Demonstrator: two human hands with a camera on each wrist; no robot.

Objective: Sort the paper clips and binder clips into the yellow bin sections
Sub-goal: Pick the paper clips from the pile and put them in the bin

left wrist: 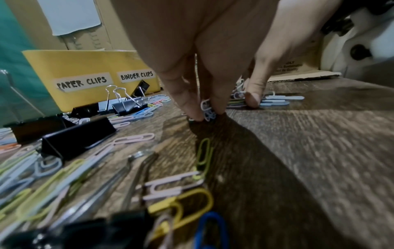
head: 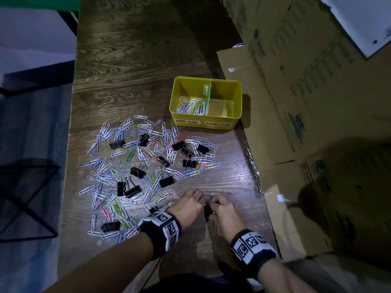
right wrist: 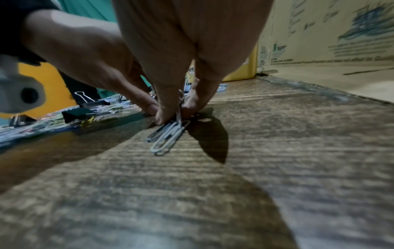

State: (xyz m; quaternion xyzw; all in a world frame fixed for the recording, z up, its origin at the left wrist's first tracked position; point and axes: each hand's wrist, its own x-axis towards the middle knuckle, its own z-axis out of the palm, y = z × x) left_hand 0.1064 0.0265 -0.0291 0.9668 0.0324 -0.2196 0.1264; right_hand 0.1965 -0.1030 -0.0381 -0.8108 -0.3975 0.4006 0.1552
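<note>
Both hands work at the near edge of the bench (head: 131,60), close together so the fingers can gather small pieces off the flat wood. The left hand (head: 189,205) pinches a few pale paper clips (left wrist: 207,109) between fingertips and thumb, tips pressed to the surface. The right hand (head: 224,210) pinches a bunch of white clips (right wrist: 168,134), whose free ends trail on the bench. The mixed pile (head: 148,161) of paper clips and black binder clips (head: 132,191) spreads to the left and farther off. The bin (head: 237,102) stands far right; its left section, labelled for paper clips, holds some, while the right section looks empty, so sorting seems early.
</note>
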